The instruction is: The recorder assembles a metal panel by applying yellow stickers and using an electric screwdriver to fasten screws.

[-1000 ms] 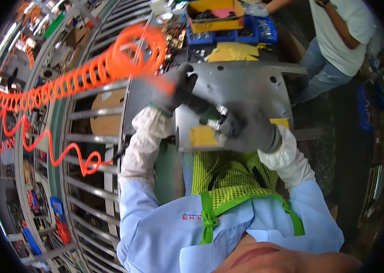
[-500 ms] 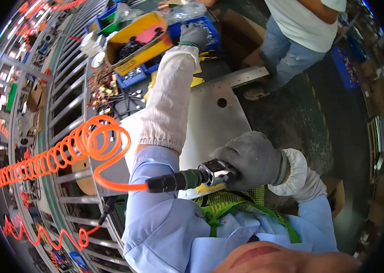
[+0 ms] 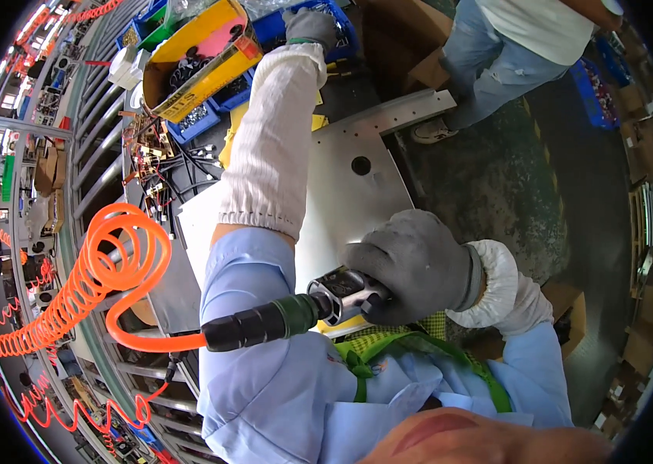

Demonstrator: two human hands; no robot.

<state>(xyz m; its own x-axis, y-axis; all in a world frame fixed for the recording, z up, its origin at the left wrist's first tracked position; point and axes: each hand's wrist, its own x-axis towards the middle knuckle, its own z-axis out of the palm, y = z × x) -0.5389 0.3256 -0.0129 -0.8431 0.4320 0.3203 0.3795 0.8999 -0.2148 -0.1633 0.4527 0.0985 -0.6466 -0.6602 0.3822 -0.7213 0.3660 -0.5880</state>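
Note:
My right hand point(image 3: 419, 267), in a grey glove, is closed around an air-powered driver point(image 3: 346, 294) with a silver body and dark green-and-black tail. An orange coiled air hose point(image 3: 122, 263) runs from its tail to the left. My left arm stretches far forward in a white sleeve cover. At its end my gloved left hand point(image 3: 309, 28) reaches into a blue bin point(image 3: 346, 42) of small metal parts; its fingertips are hidden in there. Under my arms lies a flat metal panel point(image 3: 342, 185) with a round hole and a flanged edge.
Left of the blue bin stands a yellow box point(image 3: 214, 73) of dark parts. Cables and connectors point(image 3: 180, 166) lie by a roller conveyor point(image 3: 102, 166). A person in jeans point(image 3: 489, 62) stands at the far right, beside an open cardboard box point(image 3: 404, 42).
The view has shifted a little, so bins and panel sit further left and up. The driver and its hose have moved left and slightly down. My left hand is still at the blue bin.

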